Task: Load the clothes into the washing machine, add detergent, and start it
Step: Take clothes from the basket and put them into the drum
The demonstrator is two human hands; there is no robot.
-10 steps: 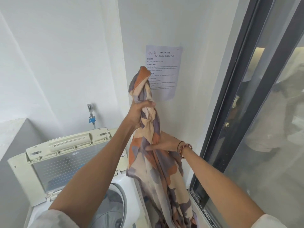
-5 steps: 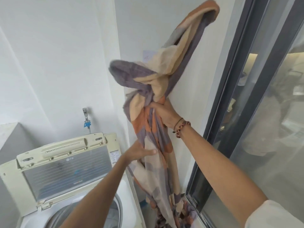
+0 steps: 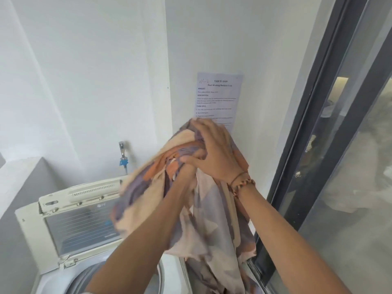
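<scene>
Clothes-wise I'm dealing with one big patterned cloth (image 3: 161, 200), orange, purple and cream, and right now it's bunched up in the air over the right edge of the washing machine (image 3: 70, 211), with a long tail hanging down between the machine and the sliding glass door (image 3: 339, 166). None of it is sitting in the drum (image 3: 118, 279) as far as I can see.

My right hand (image 3: 214, 153) is clamping down on top of the bundle, fingers curled into the fabric. My left hand (image 3: 186, 172) is pushed up into the folds from below. I'm guessing it's grasping the cloth too, but the fingers are buried, so I honestly can't tell.

The lid (image 3: 70, 217) is standing open at the back, so the way in is free. The faucet (image 3: 122, 152) and the taped-up instruction sheet (image 3: 218, 96) on the wall aren't in the way.

What I'm thinking for this step: I'm gathering the thing into a tighter ball before swinging left, because that dangling tail looks like it could snag on the machine's corner or drop down the gap by the door. So I'm planning on reeling the tail up first, then carrying the whole bundle over the opening and lowering it, not tossing. Detergent and start come after.
</scene>
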